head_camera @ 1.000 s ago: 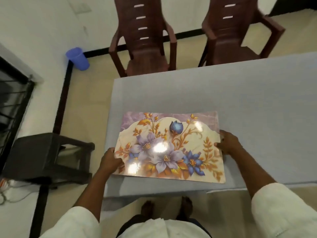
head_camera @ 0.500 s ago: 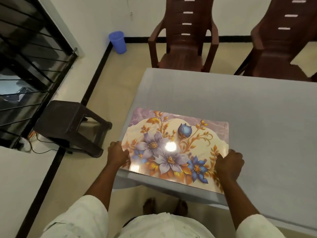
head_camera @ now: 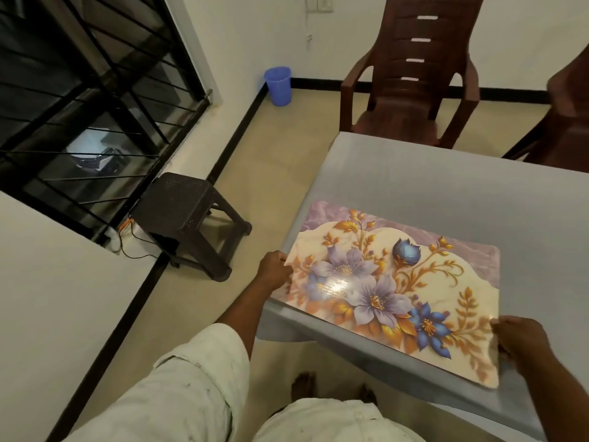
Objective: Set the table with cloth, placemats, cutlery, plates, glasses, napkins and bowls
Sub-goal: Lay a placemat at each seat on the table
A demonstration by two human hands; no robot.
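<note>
Off-white short-sleeved shirt (head_camera: pixel 197 387); bare feet (head_camera: pixel 302 386)

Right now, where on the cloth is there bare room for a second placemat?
The cloth is bare from the placemat's far edge to the chairs' side, and rightward past its right edge. The near left corner is crowded: the placemat fills it almost to the edges, the left hand and right hand gripping its two ends.

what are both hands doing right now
Left hand: grips the placemat at its left edge.
Right hand: grips the placemat's right edge.
</note>
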